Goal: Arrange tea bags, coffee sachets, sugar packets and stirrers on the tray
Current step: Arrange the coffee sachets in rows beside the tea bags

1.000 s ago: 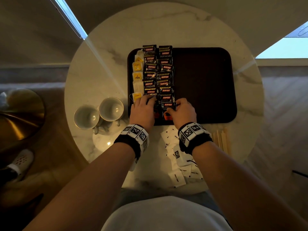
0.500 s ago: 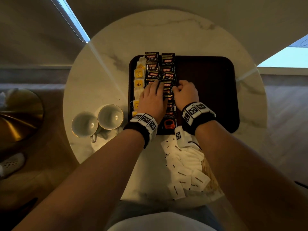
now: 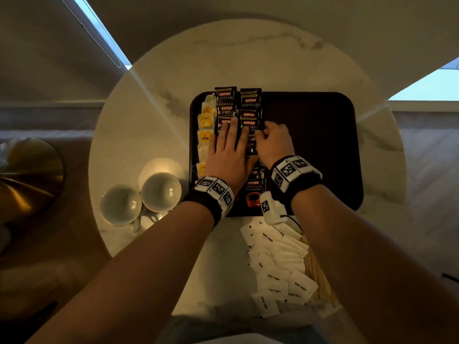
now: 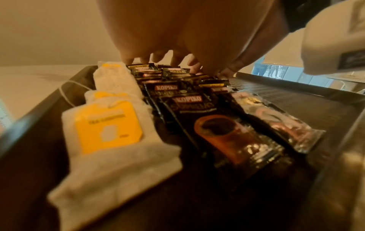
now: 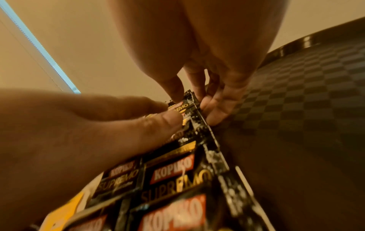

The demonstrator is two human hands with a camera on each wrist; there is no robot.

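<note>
A round marble bench [image 3: 248,58] stands under dim light. A dark rectangular tray [image 3: 310,150] lies at its middle. Two overlapping columns of coffee sachets [image 3: 250,103] fill the tray's left part, with a column of tea bags [image 3: 205,125] along the tray's left edge. Sugar packets [image 3: 278,264] lie heaped at the bench's near edge, over wooden stirrers [image 3: 320,279]. Two cups [image 3: 161,192] sit near the bench's left edge. The left hand [image 3: 228,155] lies flat with straight fingers pressing on the sachets; the right hand [image 3: 274,142] has curled fingers [image 5: 213,112] pinching the right column's edge.
</note>
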